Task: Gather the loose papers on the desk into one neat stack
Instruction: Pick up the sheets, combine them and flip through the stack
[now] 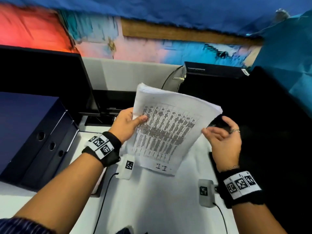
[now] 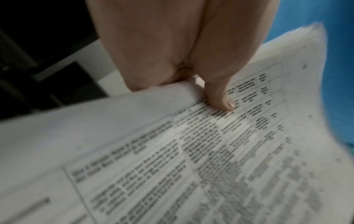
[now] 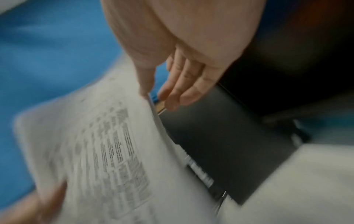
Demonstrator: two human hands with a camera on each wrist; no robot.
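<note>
I saw left hand (image 1: pixel 125 123) pinching paper bundle (image 1: pixel 170 130) edge, lifted off surface (image 1: pixel 160 200) for squaring; right hand (image 1: pixel 222 142) fingers (image 3: pixel 184 91) loosely spread beside opposite edge, likely steadying.

White desk (image 1: pixel 152 208), blue wall (image 1: pixel 185 9)

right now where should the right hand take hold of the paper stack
Likely the free right long edge of the paper stack, coming in from the right. The left hand pinches only the left edge, so the sheets bow and droop; the right hand hovers open beside that edge.
</note>
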